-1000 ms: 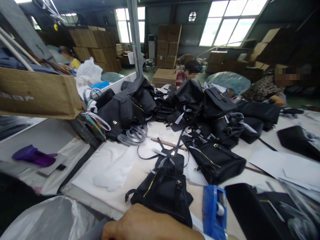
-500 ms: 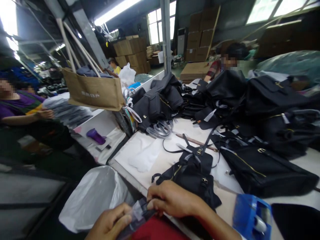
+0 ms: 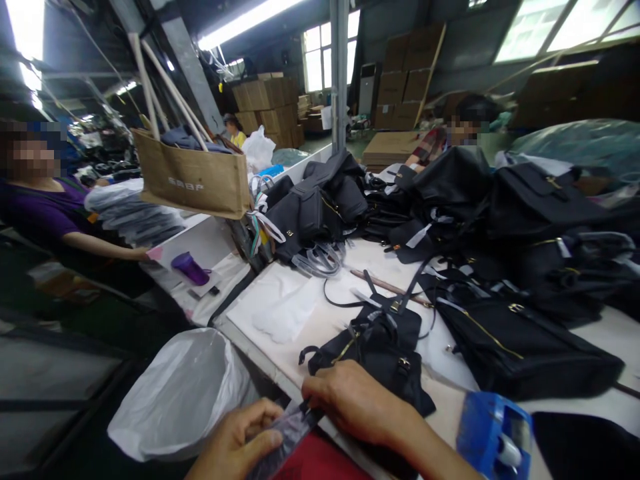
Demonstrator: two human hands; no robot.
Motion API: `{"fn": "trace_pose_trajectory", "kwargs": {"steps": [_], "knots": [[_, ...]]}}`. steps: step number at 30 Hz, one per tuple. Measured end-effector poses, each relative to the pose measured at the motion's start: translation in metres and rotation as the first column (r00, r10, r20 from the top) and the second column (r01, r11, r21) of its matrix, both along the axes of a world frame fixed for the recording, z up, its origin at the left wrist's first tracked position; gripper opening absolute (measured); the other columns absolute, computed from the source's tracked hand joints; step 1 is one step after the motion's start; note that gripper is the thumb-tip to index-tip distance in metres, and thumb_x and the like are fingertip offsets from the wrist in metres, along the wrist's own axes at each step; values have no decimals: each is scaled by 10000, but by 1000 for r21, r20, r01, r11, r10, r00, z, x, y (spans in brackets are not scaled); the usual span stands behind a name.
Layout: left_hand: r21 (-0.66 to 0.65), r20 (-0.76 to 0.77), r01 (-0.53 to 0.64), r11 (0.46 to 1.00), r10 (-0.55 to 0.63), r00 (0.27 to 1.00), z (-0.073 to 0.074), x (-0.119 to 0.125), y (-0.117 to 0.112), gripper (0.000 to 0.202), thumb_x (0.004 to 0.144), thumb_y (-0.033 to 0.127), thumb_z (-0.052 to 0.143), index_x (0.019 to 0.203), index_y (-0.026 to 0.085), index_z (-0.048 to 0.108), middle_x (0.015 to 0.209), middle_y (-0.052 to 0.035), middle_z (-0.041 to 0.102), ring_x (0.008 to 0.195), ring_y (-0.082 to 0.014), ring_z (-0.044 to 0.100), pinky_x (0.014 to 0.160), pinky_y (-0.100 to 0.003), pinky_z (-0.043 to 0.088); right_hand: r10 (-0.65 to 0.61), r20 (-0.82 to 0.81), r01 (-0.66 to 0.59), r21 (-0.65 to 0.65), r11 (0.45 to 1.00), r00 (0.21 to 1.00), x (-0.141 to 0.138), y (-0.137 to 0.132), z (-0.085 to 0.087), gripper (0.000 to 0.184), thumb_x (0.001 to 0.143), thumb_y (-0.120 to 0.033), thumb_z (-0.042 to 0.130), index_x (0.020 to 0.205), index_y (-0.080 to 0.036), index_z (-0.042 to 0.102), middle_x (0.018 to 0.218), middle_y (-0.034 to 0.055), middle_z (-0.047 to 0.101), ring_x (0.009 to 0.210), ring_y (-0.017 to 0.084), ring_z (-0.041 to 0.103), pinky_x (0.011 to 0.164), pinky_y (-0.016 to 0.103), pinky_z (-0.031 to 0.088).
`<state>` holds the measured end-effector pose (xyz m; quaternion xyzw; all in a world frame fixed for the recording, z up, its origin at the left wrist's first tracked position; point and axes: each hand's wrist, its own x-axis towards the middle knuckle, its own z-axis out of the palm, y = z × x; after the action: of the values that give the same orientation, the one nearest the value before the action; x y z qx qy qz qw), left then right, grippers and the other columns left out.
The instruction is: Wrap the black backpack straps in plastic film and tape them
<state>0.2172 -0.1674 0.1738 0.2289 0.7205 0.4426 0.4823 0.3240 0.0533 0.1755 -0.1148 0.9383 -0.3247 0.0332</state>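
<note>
At the bottom of the head view, a black strap in clear plastic wrap (image 3: 292,430) runs between my two hands. My left hand (image 3: 240,433) closes on its lower part, thumb along the plastic. The upper end is pinched by my right hand (image 3: 350,400), whose knuckles hide the fingertips and part of the strap. Just beyond the right hand, a black backpack (image 3: 377,343) with gold zip and buckle lies on the white table (image 3: 320,320). Red cloth (image 3: 325,460) shows beneath the strap.
A white-lined bin (image 3: 175,393) stands left of the table edge. A blue tape dispenser (image 3: 493,433) sits at right. More black bags (image 3: 530,347) pile up behind. A brown paper bag (image 3: 195,180) hangs at left. A person in purple (image 3: 45,207) and another person (image 3: 425,147) are nearby.
Both hands have shifted slightly right with the wrapped strap, still held. The person in purple has moved, with an arm now reaching toward the table by the purple cup.
</note>
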Motion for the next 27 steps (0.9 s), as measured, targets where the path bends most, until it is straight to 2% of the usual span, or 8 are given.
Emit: {"fn": "trace_pose_trajectory", "kwargs": {"steps": [3, 8, 12, 16, 19, 23, 27], "knots": [[11, -49, -38, 999, 39, 998, -3, 8, 7, 344, 792, 487, 583, 833, 151, 643, 702, -16, 634, 641, -144, 543, 594, -226, 391, 24, 7, -24, -2, 1000, 1000, 2, 1, 0, 138, 889, -193, 455, 925, -213, 586, 839, 3, 687, 753, 126, 606, 616, 223, 319], [2, -48, -181, 983, 181, 982, -14, 18, 18, 369, 778, 527, 574, 755, 160, 604, 623, 19, 558, 574, -118, 480, 546, -207, 370, -11, -5, 11, 10, 1000, 1000, 8, 6, -2, 131, 871, -199, 467, 945, -205, 575, 852, 7, 696, 758, 135, 625, 602, 228, 321], [2, -83, -205, 979, 205, 975, -25, 25, 27, 368, 746, 538, 595, 687, 176, 566, 573, 39, 525, 532, -110, 464, 515, -199, 348, -4, -2, 4, 29, 1000, 1000, 12, 9, -7, 121, 852, -215, 471, 911, -204, 576, 823, 20, 705, 755, 155, 641, 590, 234, 330], [-27, -106, -223, 974, 219, 970, -32, 29, 40, 392, 742, 568, 568, 694, 179, 560, 585, 34, 534, 540, -117, 465, 512, -205, 346, -41, 42, 42, -15, 999, 998, 13, 11, -11, 210, 823, -199, 490, 1024, -205, 550, 847, 29, 712, 786, 173, 658, 609, 230, 358], [-18, -89, -198, 980, 196, 977, -31, 28, 48, 373, 765, 544, 555, 710, 175, 558, 624, 24, 559, 583, -126, 485, 546, -211, 359, -48, 73, 54, -90, 994, 996, 15, 16, -11, 275, 814, -180, 493, 1086, -213, 525, 862, 26, 714, 809, 176, 665, 643, 223, 378], [-29, -42, -128, 991, 127, 991, -25, 21, 55, 326, 800, 478, 559, 697, 170, 544, 623, 35, 530, 594, -119, 468, 566, -210, 352, -36, 103, 53, -168, 984, 994, 20, 22, -7, 245, 843, -179, 459, 1074, -223, 530, 859, 17, 712, 800, 170, 667, 665, 218, 388], [-30, 21, -79, 996, 80, 997, -18, 20, 62, 325, 844, 466, 513, 730, 162, 537, 668, 23, 541, 624, -120, 475, 592, -217, 361, -68, 93, 84, -178, 981, 993, 22, 23, -7, 291, 843, -187, 464, 1131, -218, 479, 870, 28, 693, 821, 184, 648, 689, 226, 386]]}}
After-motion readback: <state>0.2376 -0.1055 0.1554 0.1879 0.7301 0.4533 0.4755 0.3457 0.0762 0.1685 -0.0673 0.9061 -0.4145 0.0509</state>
